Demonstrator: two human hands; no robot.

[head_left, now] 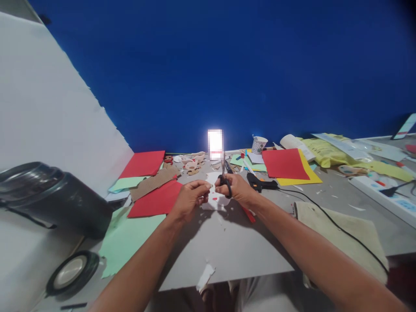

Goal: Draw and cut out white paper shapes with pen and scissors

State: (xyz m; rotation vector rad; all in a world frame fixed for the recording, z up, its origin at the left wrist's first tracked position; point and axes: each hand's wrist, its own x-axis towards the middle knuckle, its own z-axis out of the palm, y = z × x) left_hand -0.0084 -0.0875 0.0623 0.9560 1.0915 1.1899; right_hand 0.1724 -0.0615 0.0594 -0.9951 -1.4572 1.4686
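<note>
My right hand (236,187) is wrapped round the black handles of a pair of scissors (223,167), whose blades point up and away from me. Close by on the left, my left hand (194,197) has its thumb and fingertips pinched together over the table; what lies between them is too small to make out. Beneath both hands is a white paper (216,202) with a small red piece on it. The two hands are a short gap apart. A red strip (249,215) lies under my right wrist.
Coloured sheets and corrugated cardboard (155,183) lie at left, beside a large dark flask (58,203). A black glue gun (262,183) with a cable, a paper cup (259,145), red paper (286,164), a beige cloth (344,234) and a power strip (386,199) are at right.
</note>
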